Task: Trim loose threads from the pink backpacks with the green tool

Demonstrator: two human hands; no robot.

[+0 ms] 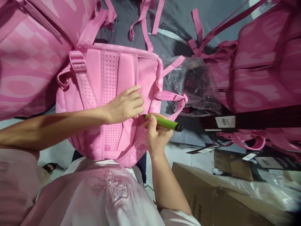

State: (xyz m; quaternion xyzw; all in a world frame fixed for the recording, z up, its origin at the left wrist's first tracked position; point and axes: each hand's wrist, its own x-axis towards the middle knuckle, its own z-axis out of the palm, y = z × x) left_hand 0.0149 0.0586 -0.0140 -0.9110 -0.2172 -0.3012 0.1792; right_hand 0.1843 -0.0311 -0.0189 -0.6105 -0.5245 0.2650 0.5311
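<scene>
While the left hand (125,105) lies on a pink backpack (117,72), its fingers pressed together and lightly curled, the right hand (157,133) pinches a slim green stick (164,123) with a dark tip. The stick's other end touches the backpack's side seam beside a webbing strap. The backpack rests back-up across the person's lap, its padded panel soft and smooth, with strips of perforated mesh. What kind of tool the stick is cannot be told. More pink bags (28,56) are cut off at both edges. A crinkled clear plastic bag (195,84) lies on grey cloth (178,18), and a cardboard box (211,194) sits at lower right.
</scene>
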